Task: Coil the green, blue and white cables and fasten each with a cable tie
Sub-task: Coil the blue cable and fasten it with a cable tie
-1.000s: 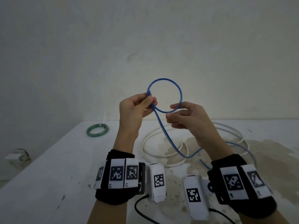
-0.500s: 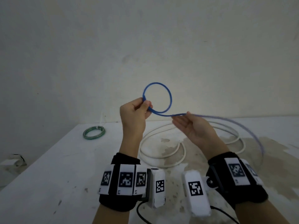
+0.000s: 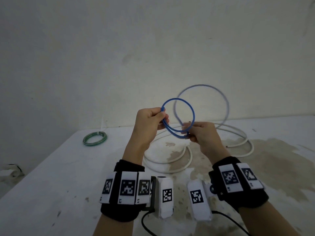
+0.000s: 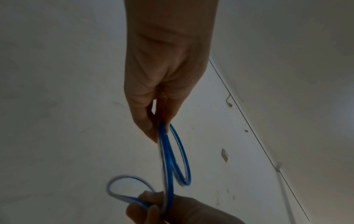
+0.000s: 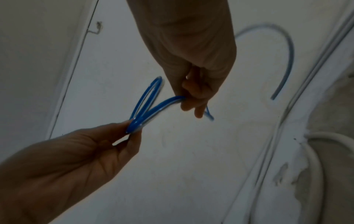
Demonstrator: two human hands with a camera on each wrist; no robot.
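Both hands hold the blue cable (image 3: 192, 111) in the air above the table. My left hand (image 3: 150, 122) pinches the left side of a small coil of two turns between thumb and fingers. My right hand (image 3: 198, 133) grips the coil's lower right side. A larger, blurred loop of the same cable arcs up and right behind the coil. The blue coil (image 4: 177, 153) shows in the left wrist view, and the coil (image 5: 148, 104) in the right wrist view. The green cable (image 3: 95, 138) lies coiled at the table's far left. The white cable (image 3: 170, 170) lies in loose loops under my hands.
The white table (image 3: 51, 184) meets a pale wall behind. A brownish stain covers its right half. Black cords run from the wrist cameras near the lower edge. The table's left edge drops off to the floor.
My right hand has swung the free cable round into a second turn and now grips the coil. Earlier it was open with the cable across its fingers. The left hand kept its pinch.
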